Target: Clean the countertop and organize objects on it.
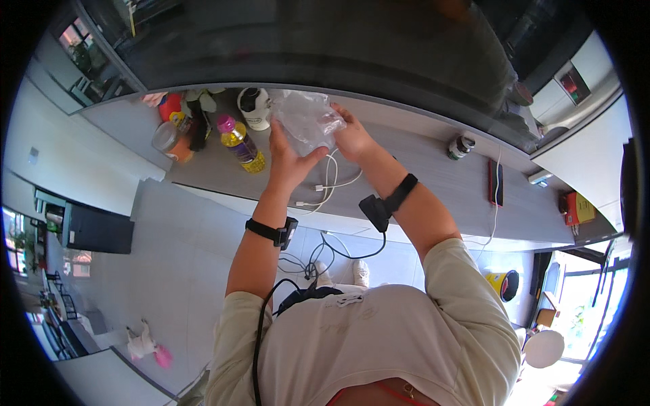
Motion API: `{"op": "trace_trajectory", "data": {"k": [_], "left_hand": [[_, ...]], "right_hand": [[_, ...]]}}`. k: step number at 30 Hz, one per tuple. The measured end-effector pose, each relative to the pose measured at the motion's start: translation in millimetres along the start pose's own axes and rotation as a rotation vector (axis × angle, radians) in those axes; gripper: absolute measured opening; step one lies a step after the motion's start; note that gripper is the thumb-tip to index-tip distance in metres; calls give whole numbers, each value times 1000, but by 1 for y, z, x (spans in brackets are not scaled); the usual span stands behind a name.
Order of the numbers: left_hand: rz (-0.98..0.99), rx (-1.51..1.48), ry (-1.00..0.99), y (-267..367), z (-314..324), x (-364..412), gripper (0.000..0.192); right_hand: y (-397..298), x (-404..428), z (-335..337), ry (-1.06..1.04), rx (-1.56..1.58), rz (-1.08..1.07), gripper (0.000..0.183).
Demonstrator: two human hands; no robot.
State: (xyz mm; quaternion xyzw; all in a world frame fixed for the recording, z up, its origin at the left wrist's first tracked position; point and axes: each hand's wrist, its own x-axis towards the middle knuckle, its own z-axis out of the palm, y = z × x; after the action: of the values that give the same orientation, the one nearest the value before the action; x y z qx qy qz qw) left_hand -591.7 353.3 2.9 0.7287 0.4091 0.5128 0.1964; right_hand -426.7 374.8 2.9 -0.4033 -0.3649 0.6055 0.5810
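Note:
Between my two hands, above the grey counter [426, 182], is a crumpled clear plastic bag [307, 122]. My left hand [289, 157] grips its lower left side, thumb spread toward the right. The fingers of my right hand [350, 134] close on the bag's right edge. Just left of the bag stands a white and black container [255, 109]. A bottle of yellow liquid with a pink cap [241, 144] is near my left wrist. White charging cables [330, 190] lie loosely on the counter below the bag.
At the counter's left end are an orange jar with a clear lid [172, 142] and a red container [171, 106]. Toward the right are a small dark bottle [461, 147], a phone [496, 183] with a white cable across it, and a red and yellow box [579, 208]. Dark glass [325, 45] rises behind.

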Motion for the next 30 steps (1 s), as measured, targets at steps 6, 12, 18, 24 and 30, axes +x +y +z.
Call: {"op": "trace_trajectory", "data": {"k": [6, 12, 18, 24, 30], "left_hand": [[128, 111, -274, 12, 28, 25, 47], [84, 68, -425, 12, 60, 25, 33], [269, 195, -387, 5, 83, 21, 27], [295, 263, -435, 30, 104, 0, 61], [212, 303, -380, 25, 79, -11, 64]], "right_hand": [[-33, -37, -14, -144, -181, 108, 63], [-59, -54, -66, -344, -710, -203, 55], [-78, -105, -60, 49, -1223, -525, 66], [-38, -94, -100, 129, -1222, -459, 52], [-65, -137, -185, 739, -612, -470, 40]]}}
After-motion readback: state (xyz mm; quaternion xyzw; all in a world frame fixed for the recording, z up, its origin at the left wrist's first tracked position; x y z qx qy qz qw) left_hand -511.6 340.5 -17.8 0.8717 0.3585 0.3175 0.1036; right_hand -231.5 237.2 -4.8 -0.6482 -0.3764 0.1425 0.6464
